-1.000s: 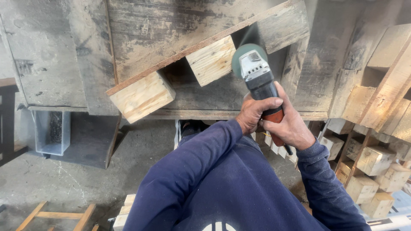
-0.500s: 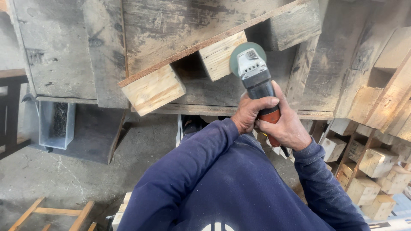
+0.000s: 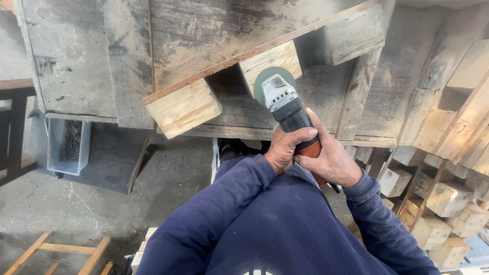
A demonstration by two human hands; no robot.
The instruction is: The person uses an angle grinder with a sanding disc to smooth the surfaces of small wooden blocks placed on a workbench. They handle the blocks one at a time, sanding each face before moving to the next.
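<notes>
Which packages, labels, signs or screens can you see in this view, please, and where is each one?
Clear plastic bin: on the floor at left, under the workbench; rectangular, translucent, dark contents.
Plate on the angle grinder: on the grey head, small and pale; held by left hand and right hand.
No signs or screens.

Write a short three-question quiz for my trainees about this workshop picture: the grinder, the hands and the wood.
1. True or false: both hands grip the grinder.
2. Which block does the disc meet? A) left block B) middle block C) right block
3. Fill in: the clear plastic bin stands on the ____.

Key: 1 true: left hand and right hand wrap its body. 2 B. 3 floor.
</notes>
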